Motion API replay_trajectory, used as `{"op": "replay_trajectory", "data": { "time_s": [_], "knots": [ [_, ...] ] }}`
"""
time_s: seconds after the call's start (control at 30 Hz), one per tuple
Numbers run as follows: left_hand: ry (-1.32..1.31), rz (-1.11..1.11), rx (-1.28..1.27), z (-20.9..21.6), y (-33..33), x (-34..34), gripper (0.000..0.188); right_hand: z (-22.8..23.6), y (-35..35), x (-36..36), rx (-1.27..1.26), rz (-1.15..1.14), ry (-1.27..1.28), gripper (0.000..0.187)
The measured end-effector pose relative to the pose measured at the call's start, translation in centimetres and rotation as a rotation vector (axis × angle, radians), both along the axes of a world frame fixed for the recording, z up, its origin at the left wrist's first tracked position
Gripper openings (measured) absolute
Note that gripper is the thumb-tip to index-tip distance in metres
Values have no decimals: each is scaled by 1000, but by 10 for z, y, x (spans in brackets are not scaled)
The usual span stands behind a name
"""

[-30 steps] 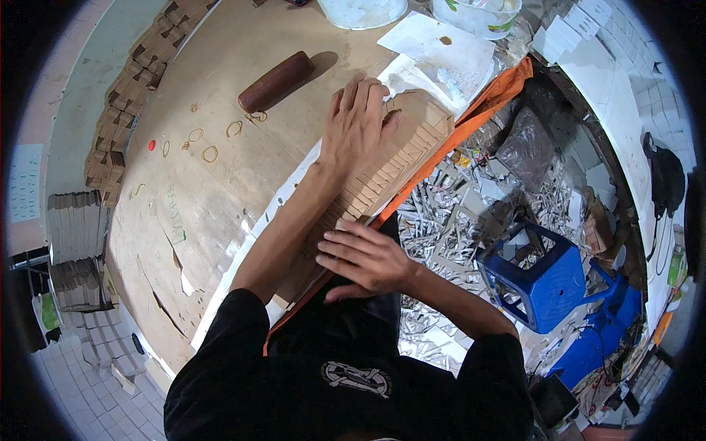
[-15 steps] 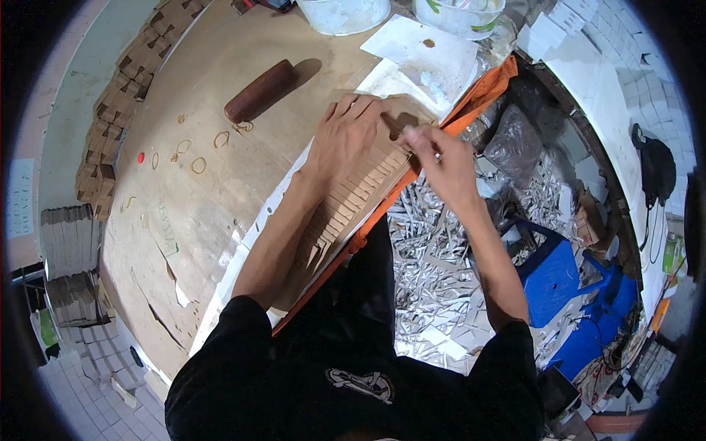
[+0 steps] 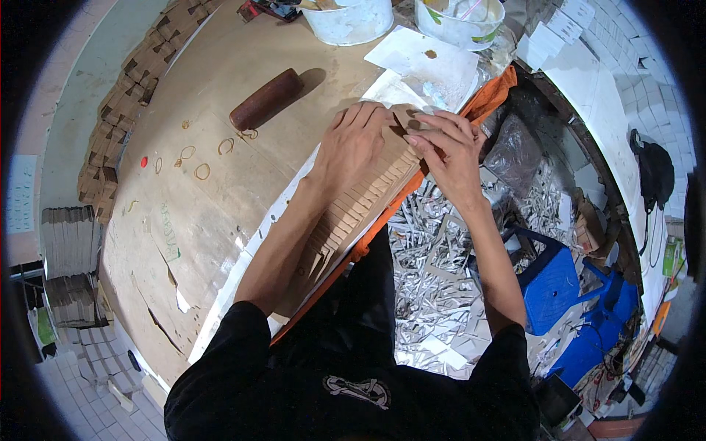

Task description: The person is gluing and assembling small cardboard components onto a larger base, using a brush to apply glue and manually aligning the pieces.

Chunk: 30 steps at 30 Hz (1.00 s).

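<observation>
A row of overlapping brown paper pieces (image 3: 358,208), staggered like steps, lies along the near edge of the table. My left hand (image 3: 357,145) rests over the far end of this row, its fingers bent and pressed together on the top brown piece (image 3: 401,115). Opposite it, my right hand (image 3: 454,152) has its fingers stretched and apart, with the tips at the right edge of that same piece. A dark gap or shadow shows between the two hands. Both palms face down, so what lies under the left fingers is hidden.
On the table (image 3: 213,213) lie a brown cylinder (image 3: 266,100), rubber bands (image 3: 202,171) and a red cap (image 3: 144,162). White tubs (image 3: 349,26) stand beyond. Orange cloth (image 3: 489,94) hangs along the edge. Paper scraps (image 3: 434,294) and a blue plastic stool (image 3: 548,283) are at the right.
The right hand's fingers have gone from a pinch to spread out, at the paper's edge. My left hand stays on the row. The whole view has shifted slightly downward.
</observation>
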<state>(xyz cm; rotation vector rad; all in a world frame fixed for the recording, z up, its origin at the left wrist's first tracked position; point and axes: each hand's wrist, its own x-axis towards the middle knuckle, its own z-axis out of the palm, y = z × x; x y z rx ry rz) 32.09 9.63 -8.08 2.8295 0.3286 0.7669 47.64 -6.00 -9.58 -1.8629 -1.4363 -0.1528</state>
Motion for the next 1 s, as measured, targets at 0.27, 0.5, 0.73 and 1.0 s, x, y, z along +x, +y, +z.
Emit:
{"op": "replay_trajectory", "data": {
  "time_s": [0.27,0.5,0.73,1.0],
  "knots": [
    [-23,46,-20,5,-2,-2,34,8,10,14,-142,7,274,28],
    [-25,161,-102,13,-10,-5,32,4,3,23,-80,268,-205,58],
    [-11,185,-98,-3,-1,1,39,2,-30,30,-59,289,-320,45],
    [3,216,-2,-5,-2,5,45,-3,-42,-187,85,716,-363,52]
  ]
}}
